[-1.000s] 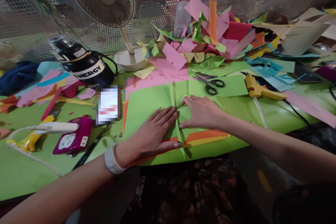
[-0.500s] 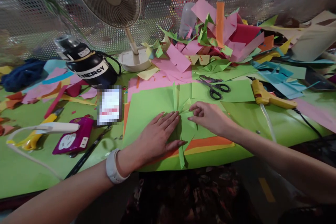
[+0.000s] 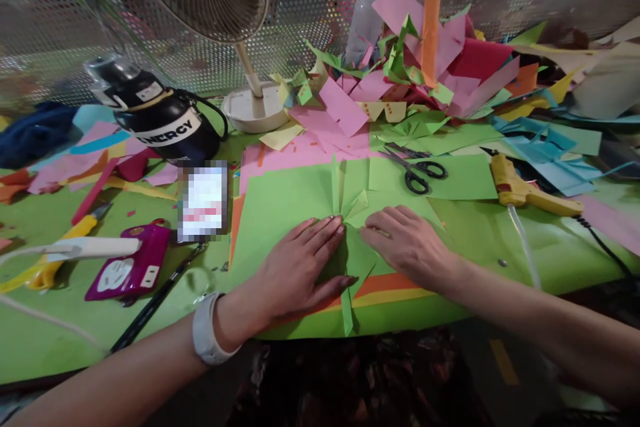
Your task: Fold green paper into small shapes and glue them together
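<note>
My left hand lies flat on a folded sheet of green paper, fingers stretched out and thumb apart. A narrow pleated strip of the paper runs under its fingertips, its lower end hanging past the stack toward me. Beside it, my right hand rests on the paper with curled fingers; whatever is beneath them, if anything, is hidden. A small folded point of light green paper sticks up between the two hands. Orange paper shows below the green sheet.
Black-handled scissors and a yellow glue gun lie to the right. A heap of paper scraps and a fan stand at the back. At left are a black bottle, a phone, a purple power bank and a yellow cutter.
My right hand has come down and turned over onto the paper, its fingers curling under. My left hand stays in place. The view has shifted slightly.
</note>
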Motion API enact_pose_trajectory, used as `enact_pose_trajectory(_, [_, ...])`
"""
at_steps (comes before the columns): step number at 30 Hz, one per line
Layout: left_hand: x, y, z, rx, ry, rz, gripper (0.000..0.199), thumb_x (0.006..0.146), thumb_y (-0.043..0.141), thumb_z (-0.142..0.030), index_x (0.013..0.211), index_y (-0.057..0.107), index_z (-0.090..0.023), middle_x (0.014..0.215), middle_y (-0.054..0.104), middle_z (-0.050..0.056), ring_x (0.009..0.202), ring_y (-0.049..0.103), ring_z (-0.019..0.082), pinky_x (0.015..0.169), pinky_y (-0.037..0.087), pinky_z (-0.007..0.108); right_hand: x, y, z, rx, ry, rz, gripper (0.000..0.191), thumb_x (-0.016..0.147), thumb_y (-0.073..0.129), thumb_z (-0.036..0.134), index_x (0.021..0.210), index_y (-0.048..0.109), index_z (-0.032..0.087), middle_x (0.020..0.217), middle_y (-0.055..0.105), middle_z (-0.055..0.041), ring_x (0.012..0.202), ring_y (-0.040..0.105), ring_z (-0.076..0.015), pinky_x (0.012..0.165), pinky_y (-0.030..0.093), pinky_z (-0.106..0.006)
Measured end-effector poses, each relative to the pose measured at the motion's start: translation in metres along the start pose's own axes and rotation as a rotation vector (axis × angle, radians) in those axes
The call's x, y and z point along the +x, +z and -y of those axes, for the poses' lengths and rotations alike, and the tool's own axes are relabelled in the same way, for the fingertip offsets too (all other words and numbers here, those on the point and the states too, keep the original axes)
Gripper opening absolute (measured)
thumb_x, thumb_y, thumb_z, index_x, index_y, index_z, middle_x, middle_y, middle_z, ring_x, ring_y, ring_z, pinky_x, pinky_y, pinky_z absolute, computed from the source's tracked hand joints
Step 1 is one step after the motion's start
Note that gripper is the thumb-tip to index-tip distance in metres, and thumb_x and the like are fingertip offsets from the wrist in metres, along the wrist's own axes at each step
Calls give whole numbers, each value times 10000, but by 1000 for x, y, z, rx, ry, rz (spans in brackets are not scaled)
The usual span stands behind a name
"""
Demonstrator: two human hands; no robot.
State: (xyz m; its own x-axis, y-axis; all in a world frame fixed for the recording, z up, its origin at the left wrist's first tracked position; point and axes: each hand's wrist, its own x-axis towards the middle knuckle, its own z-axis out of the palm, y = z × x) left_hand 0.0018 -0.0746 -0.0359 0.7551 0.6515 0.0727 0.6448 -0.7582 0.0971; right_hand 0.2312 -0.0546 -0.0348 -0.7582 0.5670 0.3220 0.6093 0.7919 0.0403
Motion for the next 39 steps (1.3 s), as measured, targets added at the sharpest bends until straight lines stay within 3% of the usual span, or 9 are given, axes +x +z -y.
enact_pose_trajectory(6, [0,0,1,-32,-16,-9,702,911,394,-572,1371,413,-41,1441,431,196,1325,419,287,1073,361,453,-1,-3,-4,-54,-129,-1,227,912,427,86,850,635,154,876,644,-82,740,519,-196,632,387,-316])
enact_pose_trajectory(11, [0,-2,0,-37,-24,12,709,913,386,-572,1378,406,-37,1452,414,197,1329,412,291,1072,360,451,-2,-1,-8,42,-127,33,218,909,435,73,907,642,141,929,656,-92,790,546,-203,662,410,-324])
enact_pose_trajectory(17, [1,-2,-1,-30,-26,42,714,918,361,-581,1391,394,-47,1473,381,189,1348,383,283,1093,333,439,-1,5,-8,360,307,6,171,900,582,259,1036,628,166,935,653,-78,896,576,-221,806,429,-370])
enact_pose_trajectory(22, [1,-2,-1,-37,-23,28,703,923,359,-574,1385,403,-45,1467,395,189,1346,388,279,1094,333,438,4,3,-7,523,538,21,134,821,686,250,940,652,197,919,634,-47,916,589,-214,833,430,-380])
enact_pose_trajectory(25, [0,-1,-1,-38,-21,22,702,923,367,-571,1385,402,-44,1467,395,191,1348,384,282,1098,329,438,4,1,-5,473,637,16,228,783,723,304,977,645,214,994,622,-57,984,563,-250,860,405,-419])
enact_pose_trajectory(28, [0,0,-1,-32,-20,18,698,923,367,-570,1385,402,-48,1465,401,185,1346,387,281,1097,328,436,4,1,-2,410,632,12,189,784,719,341,930,658,236,1032,605,-53,1033,524,-268,879,373,-435])
enact_pose_trajectory(32, [1,0,-1,-30,-20,17,703,925,360,-571,1388,397,-44,1462,405,182,1348,385,275,1097,327,432,5,3,0,452,623,1,129,789,719,293,823,628,209,937,632,-36,938,548,-234,816,382,-383])
enact_pose_trajectory(35, [1,0,0,-32,-21,21,710,923,354,-577,1393,390,-47,1467,396,182,1351,380,275,1096,328,435,3,5,-1,459,448,-40,30,869,629,222,861,653,206,909,688,-26,883,577,-202,798,374,-360])
enact_pose_trajectory(39, [0,-1,0,-32,-24,25,703,922,354,-577,1390,397,-54,1466,399,176,1343,394,275,1094,330,435,-4,6,-3,362,214,-102,204,930,498,142,964,690,200,963,725,-39,921,583,-210,820,370,-383])
